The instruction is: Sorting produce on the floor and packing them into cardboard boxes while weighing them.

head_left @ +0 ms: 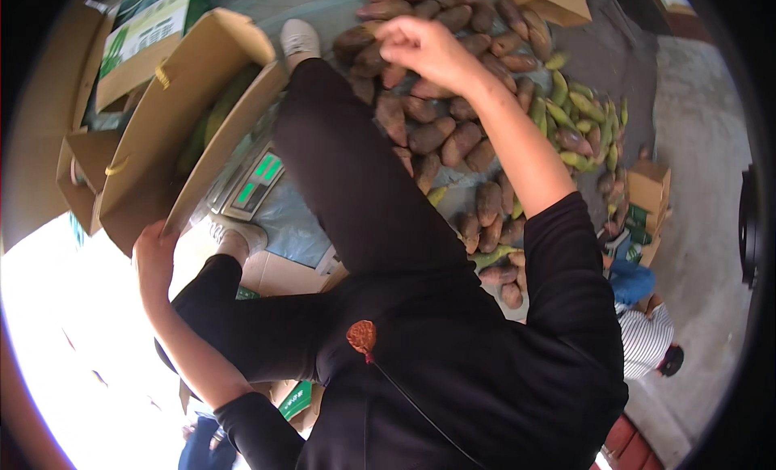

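Head view only: your right hand (424, 46) is stretched out far over the pile of sweet potatoes (440, 126) on the floor, fingers curled down into a loose clench at the far edge of the heap; I can't tell whether it actually has a tuber pinched or is just touching the top ones. Your left hand (153, 252) is near-left, gripping the lower edge of the open cardboard box (174, 122), which is tipped with its mouth facing the pile; something greenish shows inside but it's too dark to call. A digital scale (255, 179) with green display sits on the floor just right of the box, between it and your raised leg. Right of the brown pile there's a strip of green mangoes (578, 118), apart from where you're reaching. More small boxes (651, 187) sit on the far right, and another person (647, 324) in a striped top is crouched lower right, not involved. My read: you're in the picking step, selecting a sweet potato while holding the box steady. Next move calls for a firm wrap around one tuber, then a carry left across your knee to the box mouth, keeping the box edge held so it doesn't tip.
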The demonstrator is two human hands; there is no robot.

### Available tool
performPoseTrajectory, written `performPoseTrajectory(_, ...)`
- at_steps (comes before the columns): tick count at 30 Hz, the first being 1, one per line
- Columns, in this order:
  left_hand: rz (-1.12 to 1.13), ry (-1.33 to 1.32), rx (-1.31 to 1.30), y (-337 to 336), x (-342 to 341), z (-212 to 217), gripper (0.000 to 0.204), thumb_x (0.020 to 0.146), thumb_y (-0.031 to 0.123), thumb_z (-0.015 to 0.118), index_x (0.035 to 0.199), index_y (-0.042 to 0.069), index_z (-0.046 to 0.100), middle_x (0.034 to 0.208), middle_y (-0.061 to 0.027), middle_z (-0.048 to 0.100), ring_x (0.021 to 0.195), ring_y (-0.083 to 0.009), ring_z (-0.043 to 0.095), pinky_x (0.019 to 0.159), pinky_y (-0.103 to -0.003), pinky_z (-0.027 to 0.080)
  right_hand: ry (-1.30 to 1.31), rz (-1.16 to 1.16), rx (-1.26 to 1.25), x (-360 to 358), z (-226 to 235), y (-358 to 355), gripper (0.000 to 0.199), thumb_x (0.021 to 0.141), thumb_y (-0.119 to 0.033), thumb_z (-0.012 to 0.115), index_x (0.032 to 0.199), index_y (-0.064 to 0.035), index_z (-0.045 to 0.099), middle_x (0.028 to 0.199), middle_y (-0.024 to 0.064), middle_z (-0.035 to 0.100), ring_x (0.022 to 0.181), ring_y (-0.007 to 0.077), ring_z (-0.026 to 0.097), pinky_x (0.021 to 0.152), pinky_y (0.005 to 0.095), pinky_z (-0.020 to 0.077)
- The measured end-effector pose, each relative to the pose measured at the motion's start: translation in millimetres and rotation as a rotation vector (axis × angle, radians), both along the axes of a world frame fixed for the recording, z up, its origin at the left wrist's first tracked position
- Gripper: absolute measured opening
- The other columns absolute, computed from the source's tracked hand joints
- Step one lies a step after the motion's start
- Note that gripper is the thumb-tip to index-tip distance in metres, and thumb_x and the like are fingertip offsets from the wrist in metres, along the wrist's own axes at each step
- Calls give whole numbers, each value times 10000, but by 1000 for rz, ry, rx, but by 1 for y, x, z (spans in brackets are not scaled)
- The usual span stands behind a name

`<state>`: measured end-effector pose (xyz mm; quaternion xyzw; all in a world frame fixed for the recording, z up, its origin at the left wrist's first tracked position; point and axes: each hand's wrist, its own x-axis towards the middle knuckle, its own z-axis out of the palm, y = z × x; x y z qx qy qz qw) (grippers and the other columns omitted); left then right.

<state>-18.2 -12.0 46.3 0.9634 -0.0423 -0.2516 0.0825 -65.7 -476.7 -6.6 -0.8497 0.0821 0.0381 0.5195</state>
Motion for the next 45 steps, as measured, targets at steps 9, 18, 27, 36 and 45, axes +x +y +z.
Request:
performPoseTrajectory(9, 146, 108, -313, 16, 3, -3, 405, 795, 116, 628, 1170, -35, 597, 1125, -150, 632, 1036, -245, 592, 922, -343, 434, 496, 124, -547, -244, -202, -45, 200, 787, -222, 605, 872, -43, 632, 821, 156, 638, 787, 287, 626, 690, 417, 489)
performPoseTrajectory(18, 257, 3, -349, 19, 4, -5, 513, 820, 157, 659, 1275, -34, 520, 1255, -181, 562, 1186, -244, 514, 1012, -350, 376, 1174, -910, 463, -325, -256, 18, 271, 790, -296, 719, 981, -125, 631, 915, 24, 610, 806, 210, 581, 708, 419, 473)
performPoseTrajectory(27, 113, -77, -319, 1, 7, -7, 442, 770, 172, 691, 1185, 40, 616, 1135, -124, 590, 1101, -225, 533, 962, -358, 398, 1147, -1087, 706, -316, -290, 28, 329, 751, -241, 754, 1000, -84, 607, 951, 73, 610, 870, 253, 575, 647, 424, 475)
performPoseTrajectory(36, 33, -124, -288, -20, 7, -1, 414, 669, 110, 732, 1073, 40, 674, 1012, -108, 649, 1025, -246, 584, 882, -349, 457, 1008, -1106, 754, -358, -324, 9, 379, 731, -199, 774, 1035, -113, 565, 966, 54, 592, 855, 242, 564, 687, 428, 448)
performPoseTrajectory(45, 64, -93, -170, -11, -9, 22, 316, 694, 141, 696, 1010, 121, 706, 980, -47, 643, 1021, -254, 579, 1099, -554, 126, 664, -920, 427, -320, -241, 28, 443, 722, -128, 759, 1071, -86, 491, 992, 46, 575, 817, 185, 566, 670, 312, 453)
